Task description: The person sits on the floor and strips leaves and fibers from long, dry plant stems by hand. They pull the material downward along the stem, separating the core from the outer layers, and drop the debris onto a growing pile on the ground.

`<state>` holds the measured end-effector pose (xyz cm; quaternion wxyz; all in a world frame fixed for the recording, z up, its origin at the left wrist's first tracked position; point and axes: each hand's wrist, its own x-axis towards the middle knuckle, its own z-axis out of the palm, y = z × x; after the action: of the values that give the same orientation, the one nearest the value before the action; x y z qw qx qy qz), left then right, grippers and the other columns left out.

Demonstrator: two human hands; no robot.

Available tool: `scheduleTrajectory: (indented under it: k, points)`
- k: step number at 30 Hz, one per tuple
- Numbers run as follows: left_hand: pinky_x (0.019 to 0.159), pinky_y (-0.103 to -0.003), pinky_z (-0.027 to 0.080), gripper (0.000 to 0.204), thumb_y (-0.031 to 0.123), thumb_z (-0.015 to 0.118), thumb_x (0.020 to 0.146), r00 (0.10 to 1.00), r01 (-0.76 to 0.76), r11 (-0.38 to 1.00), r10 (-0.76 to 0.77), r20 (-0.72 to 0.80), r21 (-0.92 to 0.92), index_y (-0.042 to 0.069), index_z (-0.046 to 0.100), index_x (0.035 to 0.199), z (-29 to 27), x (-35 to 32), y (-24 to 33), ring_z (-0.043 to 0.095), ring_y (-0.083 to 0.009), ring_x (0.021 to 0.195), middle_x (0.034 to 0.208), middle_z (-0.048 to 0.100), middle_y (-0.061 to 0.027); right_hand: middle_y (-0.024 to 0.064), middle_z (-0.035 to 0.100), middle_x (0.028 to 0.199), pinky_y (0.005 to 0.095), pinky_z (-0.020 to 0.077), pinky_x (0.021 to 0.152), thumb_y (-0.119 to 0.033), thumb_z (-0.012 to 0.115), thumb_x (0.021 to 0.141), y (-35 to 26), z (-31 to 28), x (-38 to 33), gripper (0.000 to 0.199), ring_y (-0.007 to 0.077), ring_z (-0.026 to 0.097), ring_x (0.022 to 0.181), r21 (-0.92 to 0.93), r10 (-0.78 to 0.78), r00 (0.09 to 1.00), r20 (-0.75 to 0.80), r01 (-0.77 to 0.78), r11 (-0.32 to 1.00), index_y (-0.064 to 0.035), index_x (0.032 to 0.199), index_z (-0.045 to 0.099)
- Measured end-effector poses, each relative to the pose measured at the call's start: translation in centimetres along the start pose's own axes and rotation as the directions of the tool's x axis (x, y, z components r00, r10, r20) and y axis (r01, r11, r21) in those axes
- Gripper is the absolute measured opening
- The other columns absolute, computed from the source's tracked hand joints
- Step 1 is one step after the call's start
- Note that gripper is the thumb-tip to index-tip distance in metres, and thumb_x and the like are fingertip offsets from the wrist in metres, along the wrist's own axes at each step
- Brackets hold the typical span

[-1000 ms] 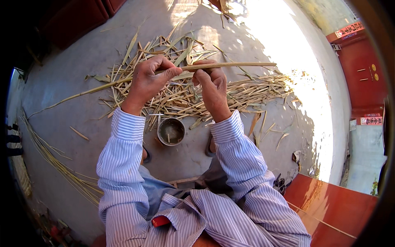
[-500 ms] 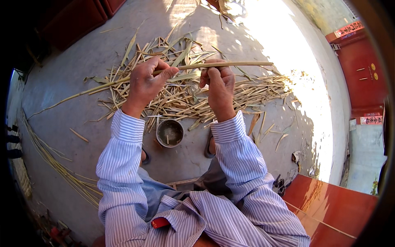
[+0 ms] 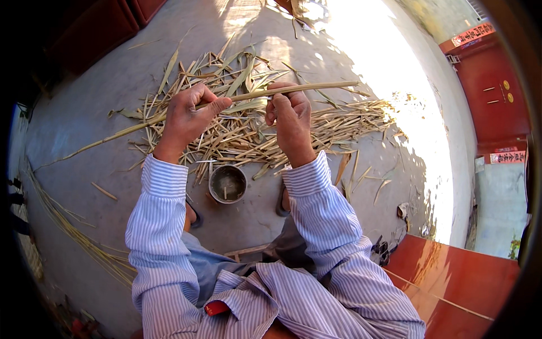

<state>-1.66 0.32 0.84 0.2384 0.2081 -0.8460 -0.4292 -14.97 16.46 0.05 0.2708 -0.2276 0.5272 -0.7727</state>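
Note:
A long, dry straw-coloured stalk (image 3: pixel 248 96) runs across in front of me, its thin end trailing to the lower left and its thicker end past my right hand. My left hand (image 3: pixel 185 117) is closed around it, thumb laid along the top. My right hand (image 3: pixel 293 120) grips the same stalk farther right, with fingers over it and thumb below. Beside the right thumb shows a small whitish bit, too small to name. Beneath both hands spreads a heap of cut stalk pieces and dry leaves (image 3: pixel 237 138) on the floor.
A round bowl (image 3: pixel 227 185) of murky liquid, with a short piece in it, stands between my feet. Long thin stalks (image 3: pixel 84 240) lie at the left. A red-brown tabletop (image 3: pixel 435 282) is near right; a red door (image 3: pixel 494 93) stands far right.
The whole view has shifted slightly. The stalk has moved a little left and tilts more, its right end higher than its left. Both hands keep their hold.

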Motion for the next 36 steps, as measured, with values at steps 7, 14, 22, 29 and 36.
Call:
scheduleTrajectory:
  k: [7, 14, 22, 29, 36]
  points:
    - [0.049, -0.025, 0.037, 0.032, 0.028, 0.078, 0.082, 0.999, 0.032, 0.991, -0.027, 0.041, -0.133, 0.003, 0.062, 0.071, 0.0, -0.2, -0.4, 0.047, -0.0060, 0.056, 0.060, 0.055, 0.0010, 0.0022, 0.055, 0.070, 0.0216, 0.0421, 0.049, -0.003, 0.048, 0.092, 0.2, -0.5, 0.3, 0.011, 0.0077, 0.050, 0.056, -0.013, -0.054, 0.997, 0.049, 0.055, 0.998, -0.0025, 0.100, 0.056]
    - [0.049, -0.023, 0.035, 0.033, 0.029, 0.077, 0.082, 0.981, 0.118, 0.987, -0.099, 0.164, -0.111, 0.003, 0.062, 0.072, -1.5, -0.3, 1.1, 0.046, -0.0046, 0.055, 0.060, 0.054, 0.0020, 0.0041, 0.058, 0.077, 0.0245, 0.0493, 0.054, -0.008, 0.048, 0.096, 1.5, -0.8, 0.8, 0.009, 0.0111, 0.056, 0.061, -0.005, 0.051, 0.994, 0.097, -0.050, 0.999, -0.0034, 0.099, 0.054]
    - [0.054, -0.022, 0.041, 0.033, 0.030, 0.074, 0.086, 0.996, 0.052, 0.996, -0.047, 0.074, -0.067, 0.004, 0.061, 0.073, -2.3, -0.1, -0.1, 0.050, -0.0055, 0.059, 0.064, 0.056, 0.0014, 0.0105, 0.065, 0.095, 0.0291, 0.0562, 0.068, -0.021, 0.066, 0.091, 0.9, -3.0, 2.0, 0.049, 0.0165, 0.065, 0.077, -0.274, 0.167, 0.981, 0.103, -0.133, 0.952, 0.0054, 0.127, 0.048]
    - [0.059, -0.026, 0.045, 0.029, 0.028, 0.075, 0.084, 0.998, 0.006, 1.000, -0.005, 0.060, -0.005, 0.002, 0.064, 0.078, -2.7, 0.6, -2.5, 0.056, -0.0093, 0.065, 0.070, 0.061, -0.0025, 0.0097, 0.067, 0.095, 0.0243, 0.0534, 0.072, -0.034, 0.057, 0.097, -1.4, -5.1, 1.8, 0.038, 0.0146, 0.065, 0.082, 0.227, -0.015, 0.999, -0.036, 0.023, 0.974, 0.0016, 0.110, 0.061]
    - [0.064, -0.027, 0.049, 0.017, 0.016, 0.075, 0.083, 0.986, -0.103, 0.994, 0.107, 0.125, -0.039, 0.001, 0.068, 0.087, 3.1, 0.9, 2.0, 0.060, -0.0099, 0.070, 0.077, 0.067, -0.0038, 0.0092, 0.068, 0.097, 0.0259, 0.0520, 0.074, -0.037, 0.049, 0.100, -1.1, -4.2, 1.1, 0.040, 0.0149, 0.065, 0.086, 0.073, 0.022, 0.992, -0.122, -0.014, 0.997, 0.0002, 0.106, 0.063]
